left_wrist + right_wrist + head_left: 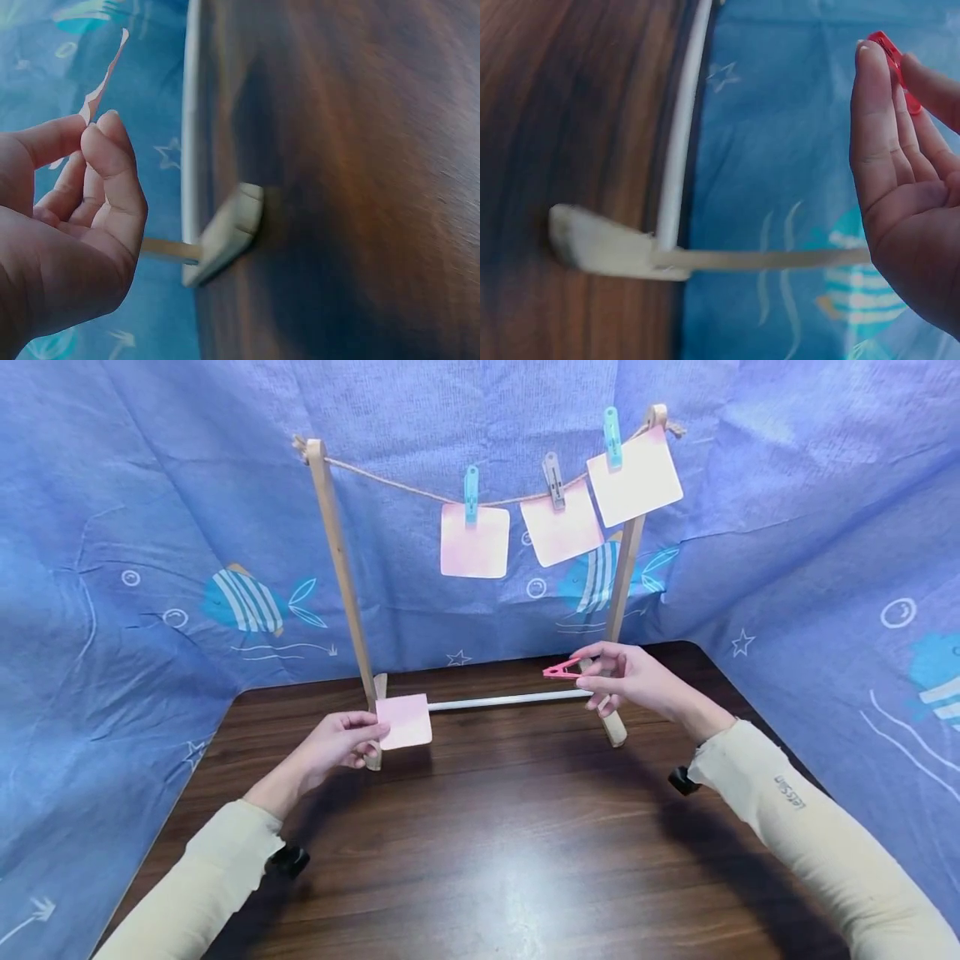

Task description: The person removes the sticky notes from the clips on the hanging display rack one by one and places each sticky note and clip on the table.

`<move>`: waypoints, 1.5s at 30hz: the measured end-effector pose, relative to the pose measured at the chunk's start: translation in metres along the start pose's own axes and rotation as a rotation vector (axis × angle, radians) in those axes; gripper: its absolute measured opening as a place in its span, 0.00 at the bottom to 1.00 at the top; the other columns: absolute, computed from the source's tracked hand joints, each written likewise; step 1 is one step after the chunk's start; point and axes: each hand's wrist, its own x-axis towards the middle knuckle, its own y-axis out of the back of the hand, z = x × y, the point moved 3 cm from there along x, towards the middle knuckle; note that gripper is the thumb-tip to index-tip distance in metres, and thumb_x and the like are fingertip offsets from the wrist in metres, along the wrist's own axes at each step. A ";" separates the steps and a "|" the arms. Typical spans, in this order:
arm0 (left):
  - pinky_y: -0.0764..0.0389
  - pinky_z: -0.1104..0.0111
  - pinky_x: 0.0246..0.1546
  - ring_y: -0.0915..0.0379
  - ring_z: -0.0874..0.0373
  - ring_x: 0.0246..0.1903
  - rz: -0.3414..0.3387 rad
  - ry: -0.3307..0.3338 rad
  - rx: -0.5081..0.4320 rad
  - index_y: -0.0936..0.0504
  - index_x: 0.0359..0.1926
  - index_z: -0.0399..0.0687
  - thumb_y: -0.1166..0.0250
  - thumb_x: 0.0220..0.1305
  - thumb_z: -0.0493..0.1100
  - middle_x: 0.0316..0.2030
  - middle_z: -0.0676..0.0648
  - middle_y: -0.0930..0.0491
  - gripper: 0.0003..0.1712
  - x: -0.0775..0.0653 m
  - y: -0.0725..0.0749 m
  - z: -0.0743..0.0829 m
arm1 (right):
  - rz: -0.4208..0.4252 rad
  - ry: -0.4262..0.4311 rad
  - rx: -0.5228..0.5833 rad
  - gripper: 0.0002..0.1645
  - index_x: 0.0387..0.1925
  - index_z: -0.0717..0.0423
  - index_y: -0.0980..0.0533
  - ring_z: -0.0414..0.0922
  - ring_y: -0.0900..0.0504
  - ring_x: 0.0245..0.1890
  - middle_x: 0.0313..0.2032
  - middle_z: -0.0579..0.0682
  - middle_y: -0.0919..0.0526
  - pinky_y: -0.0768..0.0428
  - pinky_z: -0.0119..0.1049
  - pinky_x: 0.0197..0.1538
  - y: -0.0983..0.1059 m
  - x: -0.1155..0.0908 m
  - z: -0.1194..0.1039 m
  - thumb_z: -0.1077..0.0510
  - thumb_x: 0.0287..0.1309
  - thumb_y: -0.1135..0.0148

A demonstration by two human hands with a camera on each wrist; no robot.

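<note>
Head view: left grip [339,743] pinches pink paper square [407,722] by edge; right grip [626,678], pink plastic clothespin [555,672] by handles; leverage, likely.

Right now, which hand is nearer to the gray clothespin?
Right. The right hand is below the gray clothespin, slightly to its right; the left hand is lower, farther left.

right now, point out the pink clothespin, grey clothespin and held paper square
Pink clothespin [559,671], head view: its narrow end.
Grey clothespin [553,482], head view: middle of its body.
Held paper square [406,722], head view: its centre.
</note>
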 end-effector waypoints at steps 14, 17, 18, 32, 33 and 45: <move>0.22 0.76 0.22 0.20 0.63 0.25 -0.005 0.084 0.048 0.24 0.55 0.33 0.33 0.71 0.45 0.29 0.49 0.17 0.22 0.016 0.012 -0.045 | -0.067 -0.121 0.078 0.32 0.67 0.66 0.34 0.50 0.13 0.32 0.48 0.69 0.18 0.12 0.47 0.33 0.013 0.006 0.083 0.59 0.68 0.34; 0.23 0.76 0.21 0.22 0.64 0.23 -0.005 0.086 0.043 0.24 0.55 0.32 0.34 0.71 0.45 0.29 0.48 0.17 0.21 0.019 0.014 -0.051 | -0.070 -0.150 0.094 0.32 0.68 0.67 0.35 0.49 0.13 0.31 0.48 0.73 0.20 0.12 0.46 0.32 0.015 0.007 0.098 0.60 0.68 0.35; 0.23 0.76 0.21 0.22 0.64 0.23 -0.006 0.085 0.042 0.24 0.55 0.32 0.34 0.71 0.44 0.29 0.49 0.17 0.21 0.019 0.014 -0.052 | -0.067 -0.166 0.099 0.32 0.68 0.66 0.35 0.49 0.14 0.31 0.47 0.73 0.20 0.12 0.46 0.33 0.015 0.008 0.103 0.61 0.68 0.35; 0.20 0.74 0.21 0.19 0.62 0.24 0.022 0.114 0.082 0.25 0.57 0.32 0.35 0.71 0.45 0.31 0.48 0.18 0.23 0.028 0.014 -0.058 | -0.060 -0.257 0.089 0.37 0.71 0.69 0.39 0.44 0.15 0.26 0.38 0.57 0.15 0.14 0.36 0.29 0.015 0.014 0.134 0.61 0.68 0.35; 0.20 0.74 0.21 0.19 0.62 0.24 0.022 0.116 0.087 0.26 0.58 0.31 0.35 0.72 0.45 0.32 0.48 0.19 0.23 0.028 0.014 -0.058 | -0.066 -0.260 0.083 0.37 0.71 0.69 0.40 0.44 0.15 0.26 0.38 0.57 0.15 0.14 0.36 0.29 0.014 0.014 0.134 0.61 0.68 0.35; 0.19 0.73 0.22 0.19 0.61 0.24 0.018 0.101 0.086 0.29 0.60 0.30 0.35 0.71 0.44 0.32 0.47 0.18 0.26 0.029 0.013 -0.057 | -0.090 -0.284 0.068 0.40 0.73 0.73 0.45 0.43 0.16 0.23 0.38 0.58 0.16 0.14 0.35 0.28 0.015 0.017 0.131 0.62 0.69 0.38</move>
